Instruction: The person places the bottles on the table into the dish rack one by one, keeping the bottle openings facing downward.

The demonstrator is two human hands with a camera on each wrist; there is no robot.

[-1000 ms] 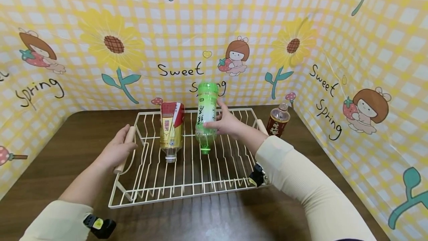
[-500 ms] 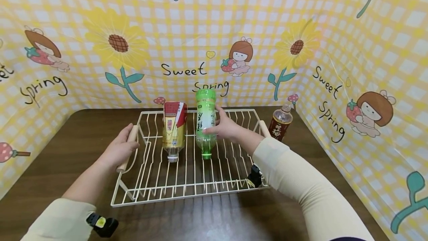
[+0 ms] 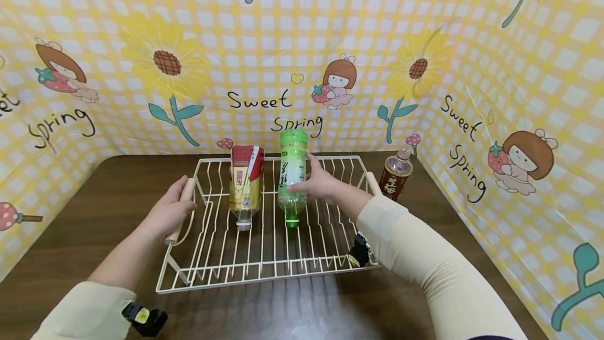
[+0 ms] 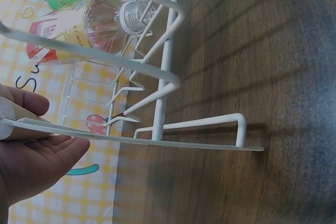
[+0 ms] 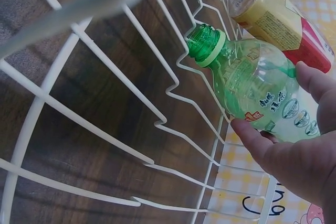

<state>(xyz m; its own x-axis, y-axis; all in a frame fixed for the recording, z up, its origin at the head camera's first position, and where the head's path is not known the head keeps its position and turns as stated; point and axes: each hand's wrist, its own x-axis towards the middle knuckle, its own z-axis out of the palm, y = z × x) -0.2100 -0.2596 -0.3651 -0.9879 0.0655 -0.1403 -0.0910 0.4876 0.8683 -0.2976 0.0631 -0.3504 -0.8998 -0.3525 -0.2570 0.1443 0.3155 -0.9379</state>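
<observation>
A green plastic bottle (image 3: 293, 164) stands neck-down at the wires of a white dish rack (image 3: 245, 280). My right hand (image 3: 323, 182) holds it from the right side, thumb in front. In the right wrist view, the green bottle's capless neck (image 5: 206, 44) is at the wires; whether it bears on them I cannot tell. To its left, a red-and-gold bottle (image 3: 245, 177) is also upside down in the rack, untouched. My left hand (image 3: 170, 209) grips the rack's wooden left handle (image 3: 172, 236), with fingers and thumb around it in the left wrist view.
Right of the rack, a bottle with a dark red label (image 3: 395, 174) stands upright on the brown wooden table (image 3: 302, 311). The right wooden handle (image 3: 373, 182) is partly behind my right forearm. A yellow checked cloth (image 3: 264, 41) encloses the back and sides.
My right hand has lowered the green bottle a little toward the rack's wires. My left hand stays on the handle. The head view has shifted slightly.
</observation>
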